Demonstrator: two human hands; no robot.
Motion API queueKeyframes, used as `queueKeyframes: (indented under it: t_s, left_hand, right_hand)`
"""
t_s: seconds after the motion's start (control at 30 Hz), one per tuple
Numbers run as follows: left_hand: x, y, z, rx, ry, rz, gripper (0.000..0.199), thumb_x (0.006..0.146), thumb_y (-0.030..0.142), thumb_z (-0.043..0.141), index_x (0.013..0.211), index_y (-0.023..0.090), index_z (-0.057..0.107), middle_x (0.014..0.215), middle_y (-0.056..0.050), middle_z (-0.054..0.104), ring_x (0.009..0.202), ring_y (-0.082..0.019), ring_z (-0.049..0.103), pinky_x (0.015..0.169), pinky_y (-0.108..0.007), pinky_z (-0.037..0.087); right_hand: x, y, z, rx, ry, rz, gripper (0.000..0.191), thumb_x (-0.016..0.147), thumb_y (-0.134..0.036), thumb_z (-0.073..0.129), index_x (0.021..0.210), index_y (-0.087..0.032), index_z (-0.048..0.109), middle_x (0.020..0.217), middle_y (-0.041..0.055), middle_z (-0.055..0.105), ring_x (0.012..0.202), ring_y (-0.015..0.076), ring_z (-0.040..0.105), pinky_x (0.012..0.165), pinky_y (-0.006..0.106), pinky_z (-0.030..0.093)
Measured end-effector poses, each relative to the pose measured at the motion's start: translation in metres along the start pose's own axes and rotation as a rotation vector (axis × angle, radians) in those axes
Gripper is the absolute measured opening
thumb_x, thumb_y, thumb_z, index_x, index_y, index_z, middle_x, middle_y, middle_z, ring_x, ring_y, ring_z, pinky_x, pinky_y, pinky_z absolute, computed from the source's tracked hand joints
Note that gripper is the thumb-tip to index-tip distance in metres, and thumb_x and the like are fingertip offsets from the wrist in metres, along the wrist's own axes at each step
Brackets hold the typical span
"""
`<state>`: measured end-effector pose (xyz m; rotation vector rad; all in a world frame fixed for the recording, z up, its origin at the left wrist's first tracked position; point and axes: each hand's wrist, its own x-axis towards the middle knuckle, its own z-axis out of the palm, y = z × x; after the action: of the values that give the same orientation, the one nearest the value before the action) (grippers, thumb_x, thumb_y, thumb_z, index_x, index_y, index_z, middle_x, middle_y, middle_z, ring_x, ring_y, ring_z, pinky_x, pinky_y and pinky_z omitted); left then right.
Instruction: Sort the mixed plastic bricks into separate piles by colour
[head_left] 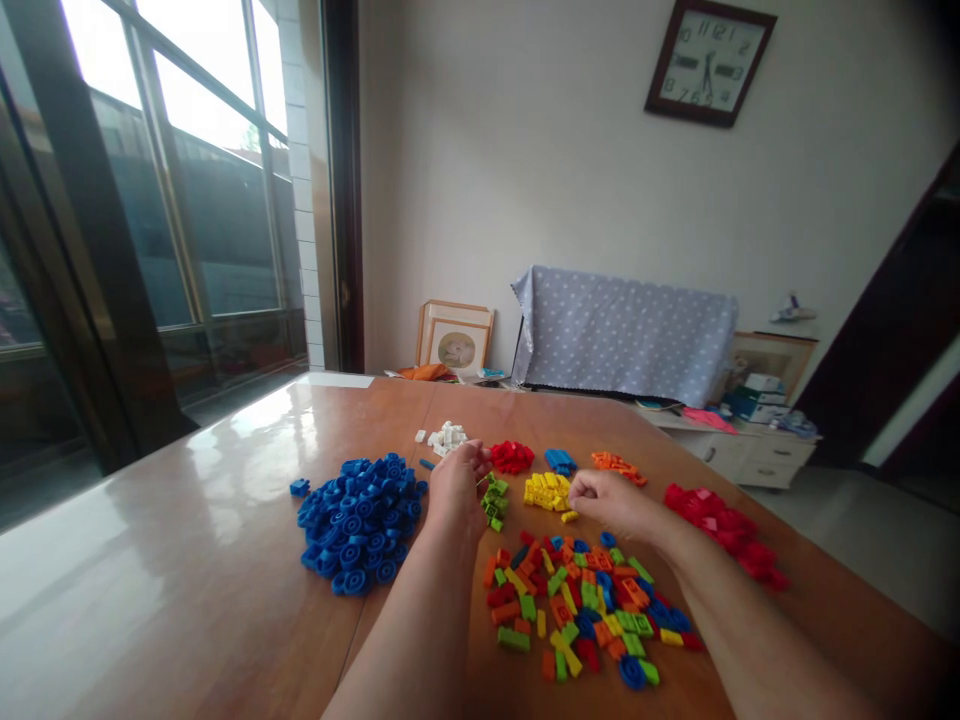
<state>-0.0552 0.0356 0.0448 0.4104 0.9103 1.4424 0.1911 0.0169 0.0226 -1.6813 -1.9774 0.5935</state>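
Note:
My left hand reaches between the big heap of blue round bricks and the small green pile. Its fingers are bent together beside the green bricks, and whatever they may hold is hidden. Just beyond it lie white bricks and a red pile. My right hand is closed at the right edge of the yellow pile, with its fingertips turned out of sight. Nearer to me, between my forearms, spreads a mixed heap of colored bricks.
Small blue and orange piles lie toward the table's far side. A long red heap sits right of my right forearm. One loose blue brick lies at left on the glossy wooden table. Behind stands a cloth-covered object.

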Motion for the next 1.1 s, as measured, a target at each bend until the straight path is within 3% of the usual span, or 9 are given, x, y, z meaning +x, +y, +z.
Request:
queueKeyframes:
  t_s: [0.17,0.33,0.53,0.9,1.1]
  left_hand:
    - [-0.003,0.0,0.002,0.01,-0.03,0.007,0.028,0.068,0.028,0.071,0.093,0.017,0.067,0.08,-0.002,0.066,0.06,-0.008,0.057,0.05,-0.019,0.032]
    - [-0.004,0.0,0.001,0.026,-0.043,0.018,0.029,0.068,0.028,0.071,0.094,0.017,0.067,0.08,-0.002,0.067,0.059,-0.008,0.057,0.05,-0.019,0.033]
    - [-0.002,-0.001,0.0,0.034,-0.033,0.011,0.029,0.067,0.028,0.071,0.094,0.018,0.068,0.081,-0.002,0.068,0.058,-0.008,0.057,0.05,-0.019,0.033]
    - [-0.002,0.0,0.001,0.018,-0.023,0.007,0.027,0.066,0.028,0.073,0.09,0.017,0.066,0.078,-0.002,0.067,0.057,-0.008,0.057,0.05,-0.019,0.032]
    - [-0.003,0.001,0.002,0.027,-0.022,0.01,0.027,0.067,0.028,0.071,0.092,0.017,0.066,0.08,-0.002,0.067,0.057,-0.008,0.057,0.05,-0.019,0.032]
  right_hand:
    - [-0.024,-0.014,0.003,0.074,-0.151,-0.047,0.011,0.078,-0.021,0.06,0.086,-0.017,0.065,0.07,-0.0025,0.059,0.063,0.0116,0.051,0.057,0.02,0.034]
    - [-0.035,-0.04,0.013,-0.135,-0.228,-0.174,0.021,0.069,-0.014,0.061,0.088,-0.021,0.069,0.077,-0.0021,0.061,0.068,0.0122,0.052,0.058,0.021,0.033]
    - [-0.036,-0.046,0.013,-0.313,-0.21,-0.153,0.016,0.067,-0.014,0.061,0.08,-0.02,0.069,0.084,-0.0002,0.063,0.074,0.0137,0.053,0.06,0.022,0.03]
    - [-0.036,-0.047,0.015,-0.331,-0.181,-0.134,0.01,0.071,-0.019,0.062,0.077,-0.021,0.07,0.08,-0.0007,0.066,0.071,0.0131,0.055,0.059,0.023,0.029]
    - [-0.03,-0.045,0.015,-0.27,-0.04,-0.061,0.011,0.078,-0.025,0.059,0.083,-0.021,0.068,0.08,-0.0007,0.066,0.07,0.0132,0.054,0.057,0.024,0.027]
